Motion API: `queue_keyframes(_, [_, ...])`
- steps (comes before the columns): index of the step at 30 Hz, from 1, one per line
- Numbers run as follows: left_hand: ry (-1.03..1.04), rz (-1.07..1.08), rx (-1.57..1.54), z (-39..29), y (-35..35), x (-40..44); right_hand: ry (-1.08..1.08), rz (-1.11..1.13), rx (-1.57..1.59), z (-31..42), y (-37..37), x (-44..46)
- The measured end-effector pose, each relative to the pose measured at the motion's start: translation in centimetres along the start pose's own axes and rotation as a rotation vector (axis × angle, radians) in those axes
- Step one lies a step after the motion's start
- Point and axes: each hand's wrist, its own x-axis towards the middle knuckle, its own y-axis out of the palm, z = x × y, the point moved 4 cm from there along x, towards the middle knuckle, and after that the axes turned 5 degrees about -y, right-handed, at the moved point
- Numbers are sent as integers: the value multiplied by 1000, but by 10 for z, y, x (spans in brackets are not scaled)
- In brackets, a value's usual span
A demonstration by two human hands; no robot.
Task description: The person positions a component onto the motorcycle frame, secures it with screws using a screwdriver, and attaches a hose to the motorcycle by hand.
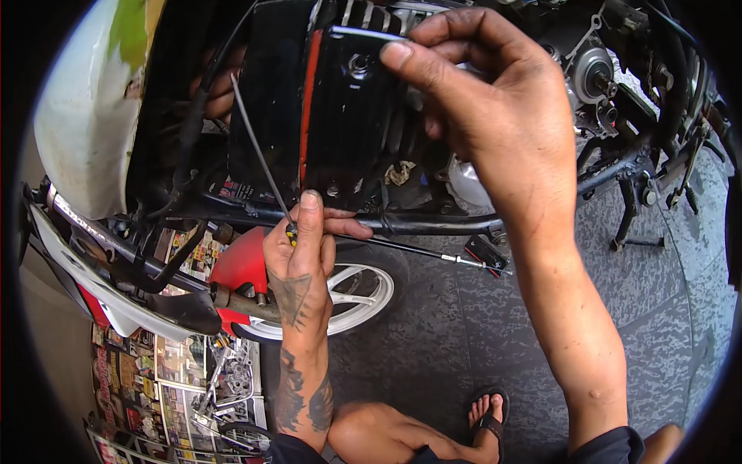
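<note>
left hand [301,251] was curled tight around the yellow-and-black grip of a screwdriver with a long thin grey metal shaft [261,148], thumb up along the handle. shaft leaned up and to the left, tip high in front of a dark, glossy area of the motorcycle; couldn't tell if it touched anything. right hand [506,100] was up higher, thumb and forefinger pinched narrow on the end of a slim pale rod-like piece [363,33]. couldn't tell whether that piece was loose or fixed. it sat across the upper part of a flat glossy black panel [340,131], just right of a narrow orange-red strip [309,100] running down the panel. left fist was near the lower end of that strip, just beside a black tubular frame rail [440,224]. exposed metal engine parts [597,77] were right of the right hand. below the rail: a white spoked wheel [359,299], a red plastic fender [238,261] by it, and a black cable with a silver end [417,250] crossing above the dark patterned floor [402,363]. white-and-green bodywork [81,131] stood at far left.
</note>
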Motion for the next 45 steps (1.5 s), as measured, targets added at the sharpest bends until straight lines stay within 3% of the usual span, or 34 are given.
queue_keyframes(9, [24, 37, -52, -2, 0, 1, 4, -12, -41, -2, 3, -4])
queue_keyframes(30, [105, -132, 161, -4, 0, -2, 39, -129, 132, 15, -19, -26])
queue_keyframes(39, [103, -141, 139, -6, 3, -4, 27, 135, 96, 23, -6, -34])
queue_keyframes(45, [113, -129, 131, -4, 2, -2, 13, 135, 89, 15, 4, -23])
